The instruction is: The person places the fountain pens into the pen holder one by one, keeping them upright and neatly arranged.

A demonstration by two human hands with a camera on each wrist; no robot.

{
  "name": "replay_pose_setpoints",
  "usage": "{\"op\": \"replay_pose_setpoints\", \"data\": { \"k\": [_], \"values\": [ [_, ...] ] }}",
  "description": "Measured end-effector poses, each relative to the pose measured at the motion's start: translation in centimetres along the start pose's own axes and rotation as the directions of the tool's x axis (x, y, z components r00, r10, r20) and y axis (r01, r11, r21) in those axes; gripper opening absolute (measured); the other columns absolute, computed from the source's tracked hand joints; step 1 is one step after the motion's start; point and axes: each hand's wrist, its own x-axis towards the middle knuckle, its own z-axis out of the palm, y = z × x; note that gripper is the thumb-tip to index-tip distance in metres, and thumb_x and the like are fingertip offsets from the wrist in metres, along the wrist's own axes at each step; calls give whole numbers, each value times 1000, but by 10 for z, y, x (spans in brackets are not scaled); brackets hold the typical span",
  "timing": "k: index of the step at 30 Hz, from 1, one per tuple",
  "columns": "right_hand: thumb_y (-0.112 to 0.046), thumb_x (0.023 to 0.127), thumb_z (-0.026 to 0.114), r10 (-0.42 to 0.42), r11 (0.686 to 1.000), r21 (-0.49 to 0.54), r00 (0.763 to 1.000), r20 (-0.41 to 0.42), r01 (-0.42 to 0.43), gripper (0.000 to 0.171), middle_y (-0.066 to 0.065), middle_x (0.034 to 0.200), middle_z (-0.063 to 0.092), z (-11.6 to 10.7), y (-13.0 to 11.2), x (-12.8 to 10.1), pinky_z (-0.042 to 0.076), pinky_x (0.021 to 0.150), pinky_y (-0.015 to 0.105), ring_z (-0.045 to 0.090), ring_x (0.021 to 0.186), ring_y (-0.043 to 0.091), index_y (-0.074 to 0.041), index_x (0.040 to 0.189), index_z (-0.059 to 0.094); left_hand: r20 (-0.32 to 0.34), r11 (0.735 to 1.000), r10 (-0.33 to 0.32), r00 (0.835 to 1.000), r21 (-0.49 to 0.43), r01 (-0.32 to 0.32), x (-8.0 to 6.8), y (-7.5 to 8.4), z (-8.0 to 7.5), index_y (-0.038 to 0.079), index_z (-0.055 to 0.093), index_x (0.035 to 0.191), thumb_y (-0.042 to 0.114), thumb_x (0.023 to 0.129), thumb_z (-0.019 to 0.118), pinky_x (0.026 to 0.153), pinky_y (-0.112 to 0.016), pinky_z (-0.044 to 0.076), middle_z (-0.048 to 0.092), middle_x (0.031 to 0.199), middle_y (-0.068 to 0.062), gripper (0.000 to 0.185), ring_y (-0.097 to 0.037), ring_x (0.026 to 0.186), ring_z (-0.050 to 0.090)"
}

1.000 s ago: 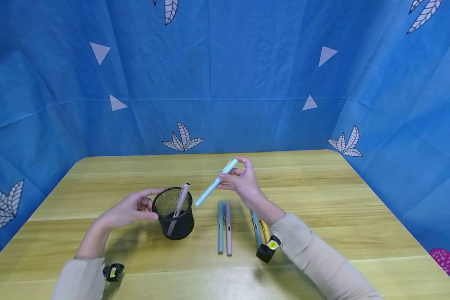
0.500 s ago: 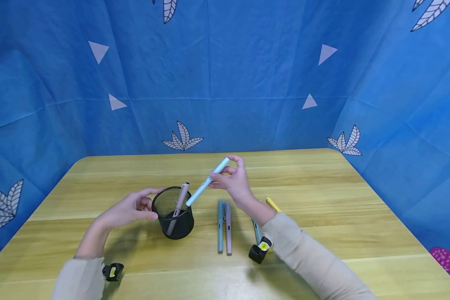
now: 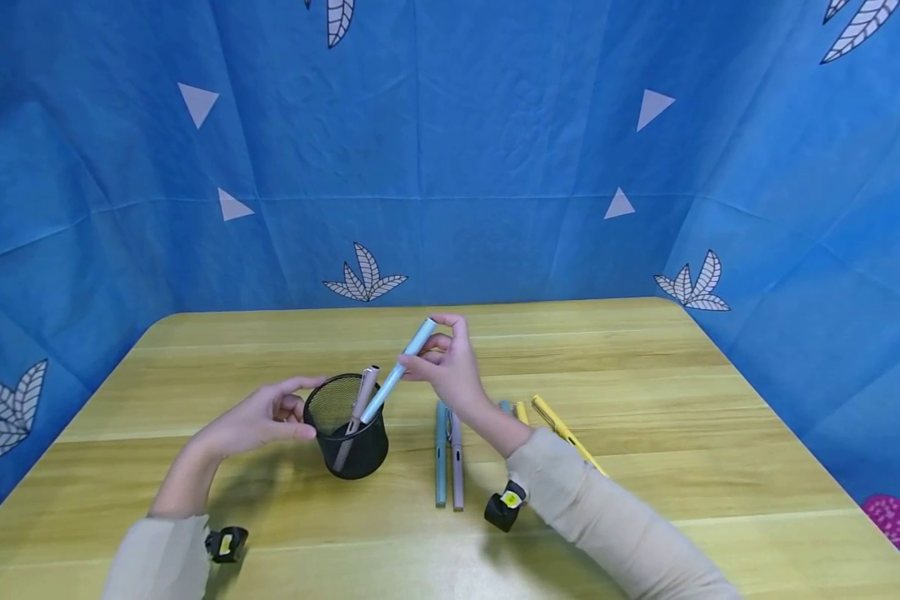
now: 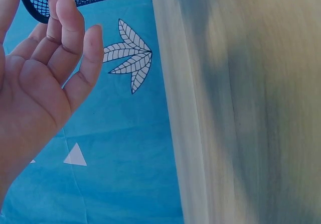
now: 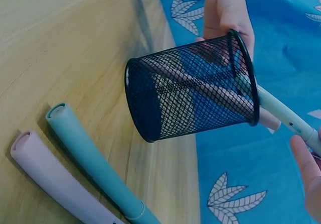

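A black mesh pen holder [image 3: 362,460] stands upright on the table with a mauve pen [image 3: 367,390] leaning inside. My left hand [image 3: 266,414] holds its left side, thumb and index finger at the rim, the other fingers loosely bent. Above the holder's right side, my right hand [image 3: 453,377] pinches a light blue pen [image 3: 392,382] near its upper half. That pen slants down to the left, its lower end past the rim. From the right wrist view, the pen's tip shows inside the mesh wall [image 5: 193,91] beside the mauve pen.
A teal pen [image 3: 441,467] and a lilac pen [image 3: 457,479] lie side by side, right of the holder. Further right lie a blue pen [image 3: 505,406] and two yellow pens [image 3: 562,427], partly hidden by the right forearm. A blue curtain [image 3: 495,167] hangs behind the table.
My right hand has moved left with the light blue pen, and the pen's lower end has entered the holder's mouth. The left hand and the holder have stayed in place.
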Motion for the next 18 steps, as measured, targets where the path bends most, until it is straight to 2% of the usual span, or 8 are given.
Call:
{"op": "replay_pose_setpoints", "data": {
  "k": [5, 12, 18],
  "values": [
    [10, 76, 63, -36, 995, -87, 998, 42, 40, 58, 20, 83, 56, 4, 2, -2, 51, 63, 38, 61, 67, 15, 0, 123, 31, 12, 1000, 9, 1000, -12, -9, 0, 0, -1, -10, 22, 136, 7, 81, 65, 57, -33, 45, 52, 72, -10, 71, -18, 63, 51],
    [9, 78, 62, -95, 974, -194, 988, 119, 117, 47, 27, 84, 58, 7, 11, -5, 51, 63, 40, 61, 72, 34, 5, 116, 36, 14, 1000, 6, 1000, -18, -6, 0, -1, 0, -10, 23, 136, 7, 82, 64, 57, -33, 45, 53, 72, -10, 70, -17, 62, 51],
    [12, 78, 60, -142, 952, -244, 971, 193, 188, 41, 30, 84, 58, 11, 8, -10, 52, 61, 35, 58, 73, 40, 9, 111, 37, 8, 1000, 12, 1000, -9, -12, 0, -2, 0, -11, 23, 135, 8, 82, 64, 57, -33, 45, 53, 72, -8, 70, -14, 63, 51]
  ]
}}
